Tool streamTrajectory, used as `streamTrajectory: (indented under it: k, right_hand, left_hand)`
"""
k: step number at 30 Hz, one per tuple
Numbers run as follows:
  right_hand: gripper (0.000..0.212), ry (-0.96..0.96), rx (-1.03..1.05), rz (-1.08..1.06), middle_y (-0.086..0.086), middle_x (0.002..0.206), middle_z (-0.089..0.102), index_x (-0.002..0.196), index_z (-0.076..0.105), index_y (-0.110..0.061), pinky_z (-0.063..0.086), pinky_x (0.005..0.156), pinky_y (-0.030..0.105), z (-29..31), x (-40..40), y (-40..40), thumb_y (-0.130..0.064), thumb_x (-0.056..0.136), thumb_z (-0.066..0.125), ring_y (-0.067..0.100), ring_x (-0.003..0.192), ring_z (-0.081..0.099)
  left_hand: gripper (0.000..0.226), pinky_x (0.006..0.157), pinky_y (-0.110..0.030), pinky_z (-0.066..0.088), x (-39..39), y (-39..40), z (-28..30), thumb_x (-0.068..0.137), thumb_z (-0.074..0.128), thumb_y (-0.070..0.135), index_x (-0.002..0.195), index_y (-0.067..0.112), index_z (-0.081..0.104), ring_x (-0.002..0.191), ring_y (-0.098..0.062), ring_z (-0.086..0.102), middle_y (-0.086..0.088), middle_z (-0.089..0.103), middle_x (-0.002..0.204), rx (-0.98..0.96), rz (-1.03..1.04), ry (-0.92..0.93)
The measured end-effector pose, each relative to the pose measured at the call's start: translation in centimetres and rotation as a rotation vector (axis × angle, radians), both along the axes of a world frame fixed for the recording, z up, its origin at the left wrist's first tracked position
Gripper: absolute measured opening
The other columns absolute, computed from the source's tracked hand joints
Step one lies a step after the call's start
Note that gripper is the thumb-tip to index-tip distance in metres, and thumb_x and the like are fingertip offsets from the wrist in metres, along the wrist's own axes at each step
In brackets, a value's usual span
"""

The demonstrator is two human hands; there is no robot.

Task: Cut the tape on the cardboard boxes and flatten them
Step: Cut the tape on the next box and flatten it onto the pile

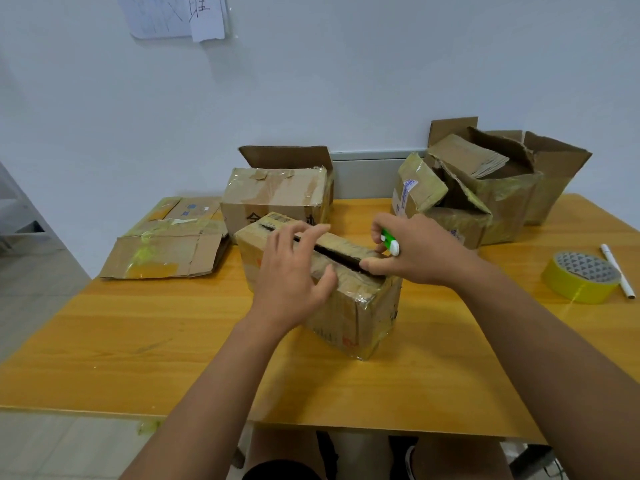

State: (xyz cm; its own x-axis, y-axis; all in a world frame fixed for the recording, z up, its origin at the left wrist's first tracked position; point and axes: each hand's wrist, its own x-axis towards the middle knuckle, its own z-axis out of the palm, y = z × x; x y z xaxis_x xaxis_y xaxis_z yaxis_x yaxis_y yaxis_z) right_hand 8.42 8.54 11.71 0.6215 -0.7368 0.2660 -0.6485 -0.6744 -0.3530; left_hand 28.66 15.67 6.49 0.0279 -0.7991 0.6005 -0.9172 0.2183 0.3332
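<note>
A small taped cardboard box point(360, 313) stands in the middle of the wooden table point(138, 341), its top seam split open into a dark gap. My left hand point(294, 271) rests on the box's top left flap with fingers spread, fingertips at the gap. My right hand point(415, 254) grips a green and white utility knife point(390, 242) and its thumb presses the right flap at the near end of the gap. The blade is hidden.
Flattened boxes point(166, 244) lie at the left. A closed taped box point(277, 195) stands behind, with an open box behind it. Several open, crumpled boxes point(491, 188) crowd the back right. A yellow tape roll point(580, 277) and a white pen point(618, 271) lie at the right.
</note>
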Motion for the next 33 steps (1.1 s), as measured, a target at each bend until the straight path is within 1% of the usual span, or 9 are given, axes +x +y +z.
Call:
streamTrajectory:
  k: [3,7,9,12,15,19,23,27,33]
  right_hand:
    - [0.039,-0.307,0.110,-0.056,-0.009,0.084,0.066,0.089,0.049,-0.027,0.052,0.063,0.025,-1.0,-0.9,0.4,-0.058,0.076,0.068,0.003,0.076,0.063]
    - [0.015,-0.803,0.175,-0.144,0.001,0.088,0.070,0.095,0.053,-0.027,0.059,0.065,0.045,-3.6,-2.0,1.3,-0.039,0.093,0.060,0.014,0.076,0.070]
    - [0.011,-0.936,0.181,-0.151,-0.001,0.097,0.071,0.107,0.054,-0.030,0.060,0.072,0.040,-5.2,-2.3,2.3,-0.034,0.097,0.055,0.013,0.086,0.071]
    - [0.025,-1.011,0.153,-0.147,-0.006,0.107,0.070,0.121,0.047,-0.036,0.059,0.072,0.029,-7.3,-2.3,3.9,-0.035,0.096,0.049,0.010,0.097,0.068]
    - [0.024,-1.106,0.173,-0.133,-0.002,0.106,0.070,0.119,0.042,-0.036,0.058,0.072,0.029,-8.3,-2.2,4.7,-0.030,0.096,0.048,0.013,0.099,0.069]
    - [0.017,-1.223,0.183,-0.120,0.007,0.087,0.071,0.110,0.055,-0.018,0.056,0.065,0.029,-8.0,-2.8,5.3,-0.014,0.094,0.057,0.021,0.084,0.071]
    - [0.010,-1.429,0.388,-0.073,0.012,0.064,0.062,0.084,0.068,-0.013,0.047,0.053,0.028,-7.2,-3.4,5.7,-0.013,0.085,0.058,0.027,0.060,0.061]
    - [0.016,-1.395,0.470,-0.046,0.012,0.058,0.060,0.076,0.072,-0.018,0.045,0.049,0.028,-7.5,-2.9,6.1,-0.017,0.085,0.058,0.027,0.054,0.058]
    - [0.015,-1.328,0.468,-0.059,0.013,0.061,0.066,0.084,0.070,-0.007,0.051,0.052,0.030,-7.6,-1.8,6.4,-0.007,0.093,0.057,0.029,0.058,0.065]
  left_hand:
    - [0.057,0.117,-0.035,0.023,-1.5,-0.4,2.5,0.090,0.060,0.031,0.145,0.029,0.043,0.142,-0.012,0.023,0.006,0.038,0.149,0.174,-0.181,-0.160]
    - [0.058,0.116,-0.032,0.025,-2.8,-2.1,4.2,0.091,0.061,0.026,0.146,0.032,0.043,0.144,-0.006,0.025,0.011,0.036,0.155,0.453,-0.358,-0.113]
    - [0.057,0.110,-0.025,0.031,-2.9,-2.7,4.6,0.091,0.062,0.023,0.145,0.031,0.045,0.136,-0.005,0.036,0.011,0.042,0.150,0.536,-0.410,-0.090]
    - [0.048,0.097,-0.021,0.038,-2.6,-3.3,4.7,0.095,0.061,0.022,0.141,0.034,0.049,0.120,-0.002,0.047,0.014,0.051,0.139,0.623,-0.465,-0.061]
    - [0.040,0.101,-0.024,0.040,-2.0,-3.6,4.4,0.097,0.061,0.024,0.135,0.034,0.056,0.122,-0.002,0.049,0.014,0.055,0.136,0.618,-0.503,-0.037]
    - [0.036,0.110,-0.028,0.036,-1.8,-3.9,3.8,0.097,0.061,0.025,0.132,0.035,0.060,0.131,-0.002,0.046,0.015,0.055,0.140,0.559,-0.491,-0.015]
    - [0.035,0.110,-0.026,0.036,-2.0,-4.2,3.7,0.099,0.058,0.026,0.133,0.034,0.060,0.131,-0.002,0.047,0.016,0.056,0.138,0.518,-0.486,-0.036]
    - [0.033,0.112,-0.034,0.036,-2.1,-4.0,3.4,0.099,0.057,0.022,0.132,0.028,0.062,0.126,0.000,0.049,0.015,0.060,0.133,0.449,-0.498,-0.037]
    - [0.032,0.121,-0.035,0.012,-2.0,-3.8,2.8,0.100,0.054,0.023,0.130,0.034,0.061,0.131,0.002,0.044,0.012,0.059,0.137,0.401,-0.482,-0.060]
